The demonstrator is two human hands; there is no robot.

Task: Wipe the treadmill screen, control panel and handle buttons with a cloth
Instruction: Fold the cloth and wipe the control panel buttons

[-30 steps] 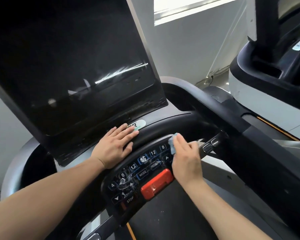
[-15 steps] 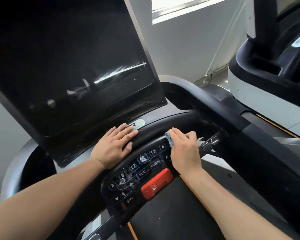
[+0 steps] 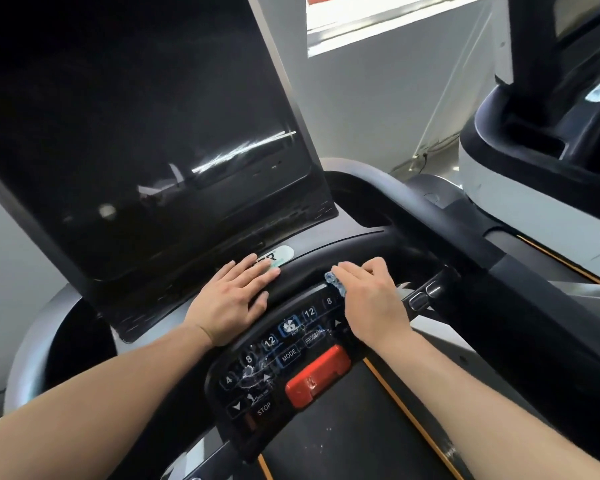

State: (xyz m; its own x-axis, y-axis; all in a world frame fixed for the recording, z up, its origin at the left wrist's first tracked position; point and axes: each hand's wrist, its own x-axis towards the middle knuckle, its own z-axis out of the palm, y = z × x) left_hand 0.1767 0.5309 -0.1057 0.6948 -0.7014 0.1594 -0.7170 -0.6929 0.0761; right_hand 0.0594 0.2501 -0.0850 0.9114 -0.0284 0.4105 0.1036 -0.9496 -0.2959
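The treadmill's big dark screen (image 3: 146, 140) tilts up ahead of me. Below it curves the black control panel (image 3: 281, 355) with numbered keys, MODE, STOP and a red safety key (image 3: 317, 375). My right hand (image 3: 371, 299) presses a small light-blue cloth (image 3: 335, 281) onto the panel's upper right edge; only a corner of the cloth shows past the fingers. My left hand (image 3: 232, 299) lies flat, fingers straight, on the ledge under the screen beside a pale oval label (image 3: 279, 255). Two small handle buttons (image 3: 426, 295) sit on the bar right of my right hand.
A second treadmill (image 3: 534, 188) stands close on the right. A white wall with a bright window (image 3: 378, 26) lies behind. The dark running belt (image 3: 343, 445) with orange edge lines runs below the panel. A cable hangs down the wall.
My right hand has slid the cloth up and slightly left along the panel's top right edge, towards the curved bar. My left hand has stayed flat in place.
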